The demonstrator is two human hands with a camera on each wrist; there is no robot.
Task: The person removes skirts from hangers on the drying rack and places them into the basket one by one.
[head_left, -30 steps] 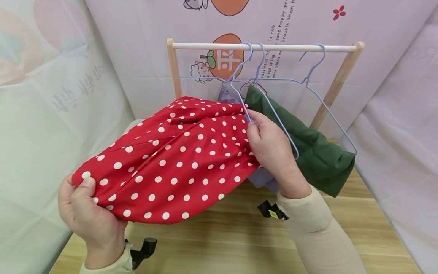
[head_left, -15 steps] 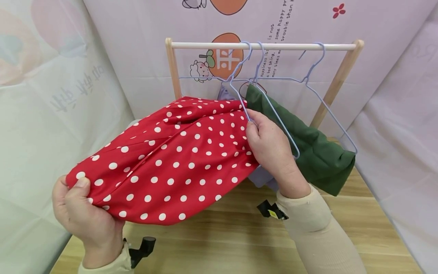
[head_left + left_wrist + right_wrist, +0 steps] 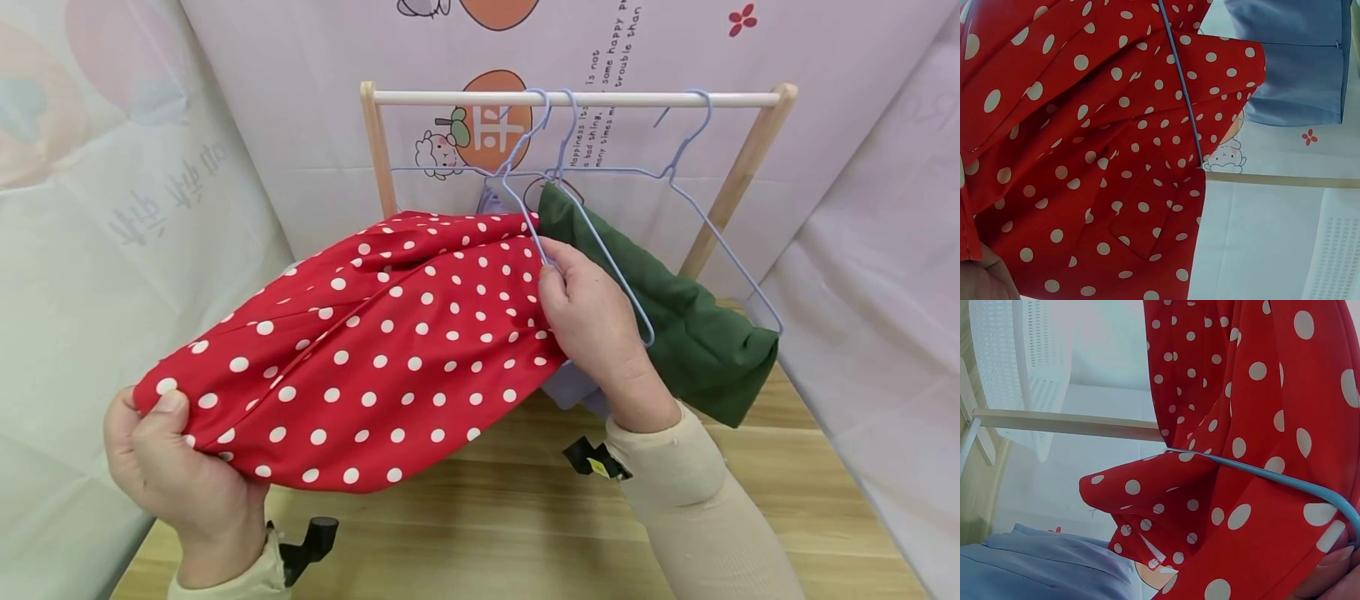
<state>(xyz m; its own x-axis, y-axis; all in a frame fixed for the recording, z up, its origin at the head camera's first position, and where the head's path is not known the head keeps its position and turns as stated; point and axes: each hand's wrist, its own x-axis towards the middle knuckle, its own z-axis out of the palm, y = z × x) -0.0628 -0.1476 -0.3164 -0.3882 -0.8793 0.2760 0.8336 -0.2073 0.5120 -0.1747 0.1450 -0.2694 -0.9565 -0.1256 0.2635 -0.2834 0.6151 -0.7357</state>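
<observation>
A red garment with white polka dots (image 3: pixel 375 358) spreads between my two hands, its upper right part at a light blue wire hanger (image 3: pixel 517 196) hooked on the rack. At the garment's lower left edge, my left hand (image 3: pixel 183 475) pinches the fabric between thumb and fingers. My right hand (image 3: pixel 592 325) grips the hanger's sloping right arm together with the red cloth. In the right wrist view the hanger wire (image 3: pixel 1260 472) crosses the cloth to my fingertips. The left wrist view shows the hanger's bar (image 3: pixel 1182 81) lying across the cloth. The garment's far side is hidden.
A wooden rack with a white rail (image 3: pixel 465 99) stands at the back. Close to the right hand hangs a green garment (image 3: pixel 667 325), with a blue-lavender garment (image 3: pixel 573 387) partly hidden behind. A white perforated basket (image 3: pixel 1029 356) shows in the right wrist view.
My left hand has moved slightly left, drawing the red garment's edge outward with it. The right hand has stayed at the hanger's arm.
</observation>
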